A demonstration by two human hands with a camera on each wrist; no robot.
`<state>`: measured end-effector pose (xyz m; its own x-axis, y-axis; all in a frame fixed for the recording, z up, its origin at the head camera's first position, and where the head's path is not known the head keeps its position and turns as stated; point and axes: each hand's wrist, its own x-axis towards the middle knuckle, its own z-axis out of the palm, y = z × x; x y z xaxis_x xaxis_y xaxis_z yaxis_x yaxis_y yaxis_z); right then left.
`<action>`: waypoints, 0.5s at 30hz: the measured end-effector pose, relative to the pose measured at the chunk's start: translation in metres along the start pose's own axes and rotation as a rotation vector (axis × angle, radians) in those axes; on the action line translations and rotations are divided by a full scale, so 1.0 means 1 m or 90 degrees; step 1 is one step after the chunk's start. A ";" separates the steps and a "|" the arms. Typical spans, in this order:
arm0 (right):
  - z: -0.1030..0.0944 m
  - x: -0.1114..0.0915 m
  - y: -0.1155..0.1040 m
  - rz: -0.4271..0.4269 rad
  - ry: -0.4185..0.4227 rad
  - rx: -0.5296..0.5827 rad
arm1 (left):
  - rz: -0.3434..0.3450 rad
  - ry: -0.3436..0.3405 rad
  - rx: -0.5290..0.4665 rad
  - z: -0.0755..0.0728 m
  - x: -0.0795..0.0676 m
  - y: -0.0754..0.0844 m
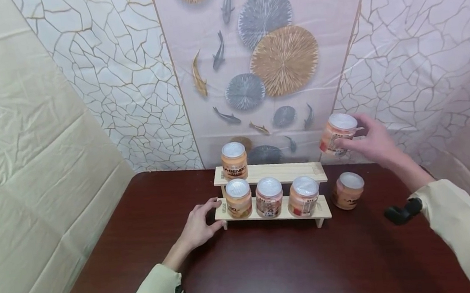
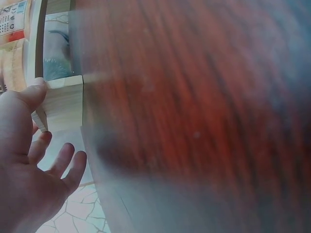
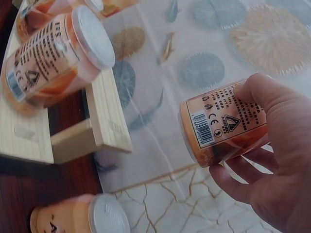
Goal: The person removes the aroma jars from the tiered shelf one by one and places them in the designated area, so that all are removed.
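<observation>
My right hand point(image 1: 374, 142) grips an orange-labelled jar point(image 1: 338, 135) with a pale lid, raised at the right end of a two-step wooden rack point(image 1: 281, 172). In the right wrist view the thumb lies over the label of this jar point(image 3: 218, 126), with fingers curled behind it. With thumb and fingers, my left hand point(image 1: 198, 225) pinches the left end of the rack's lower step point(image 2: 63, 104). On that step stand three similar jars: a left one point(image 1: 239, 201), a middle one point(image 1: 269, 200) and a right one point(image 1: 304, 199). Another jar point(image 1: 234, 162) stands upright on the upper step's left end.
One more jar point(image 1: 348, 191) stands on the dark wooden table point(image 1: 275, 267), just right of the rack. Behind the table hangs a patterned cloth point(image 1: 225, 60) with fish and round leaves. A plain beige cloth point(image 1: 12, 143) hangs along the left side.
</observation>
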<state>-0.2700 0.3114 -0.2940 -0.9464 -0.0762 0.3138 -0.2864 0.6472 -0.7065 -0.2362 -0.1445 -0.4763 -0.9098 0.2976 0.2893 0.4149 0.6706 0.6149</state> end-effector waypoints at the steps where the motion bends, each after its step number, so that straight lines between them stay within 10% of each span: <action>1: -0.002 -0.001 0.002 -0.002 0.004 -0.001 | 0.000 0.002 0.001 0.000 0.000 0.000; 15: -0.024 -0.019 0.025 0.033 0.018 -0.051 | 0.000 0.002 -0.001 -0.003 0.001 0.001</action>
<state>-0.2556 0.3474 -0.3024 -0.9549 -0.0207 0.2961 -0.2230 0.7084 -0.6697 -0.2368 -0.1456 -0.4737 -0.9097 0.2952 0.2921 0.4151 0.6695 0.6160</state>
